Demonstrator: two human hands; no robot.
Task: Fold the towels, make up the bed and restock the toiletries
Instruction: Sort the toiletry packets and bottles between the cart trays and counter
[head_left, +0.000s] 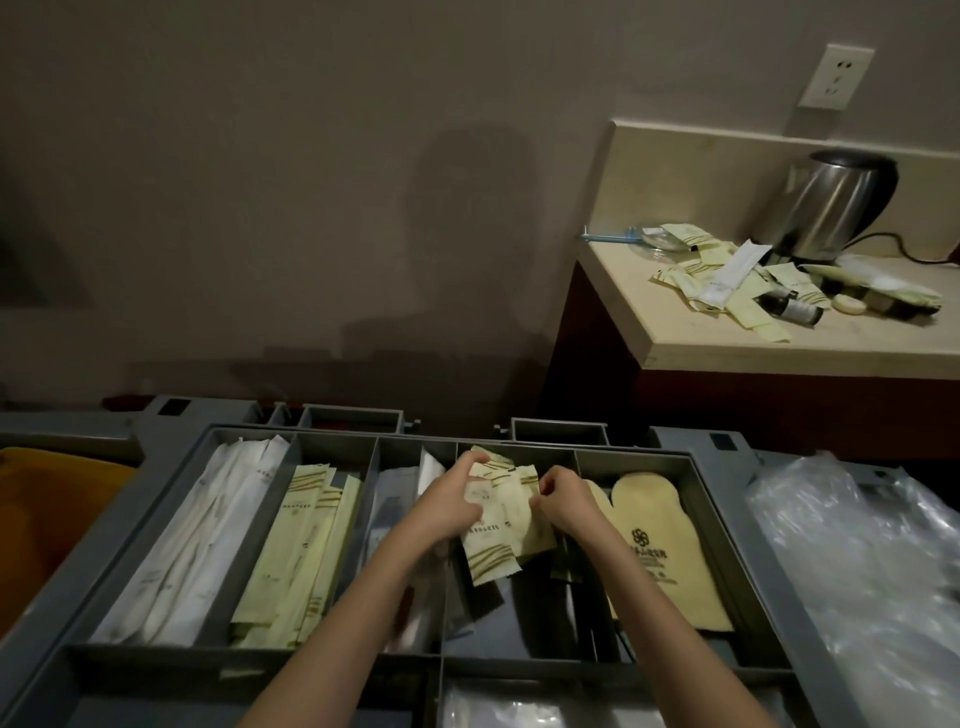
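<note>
The tray (691, 525) on the cart is the landmark here: a grey, divided bin that keeps each kind of toiletry in its own compartment, so that one kind can be picked without rummaging. To the tray's right, up on the counter (779, 343), a loose pile (727, 283) of sachets and small bottles lies near a kettle (831, 202); that looks like the spot being restocked, though I cannot tell which items there are new. In the tray's leftmost compartment lie long white packets (197, 530), laid lengthwise because they only fit that way; in the rightmost lies a tan mitt (660, 540), flat. Over the fourth compartment from the left, both hands hold a bunch of pale sachets (501, 512), apparently squaring or counting them. The left hand (449, 506) curls its fingers round the bunch's left edge. The right hand (563, 501) pinches the right edge, fingers bent tight.
</note>
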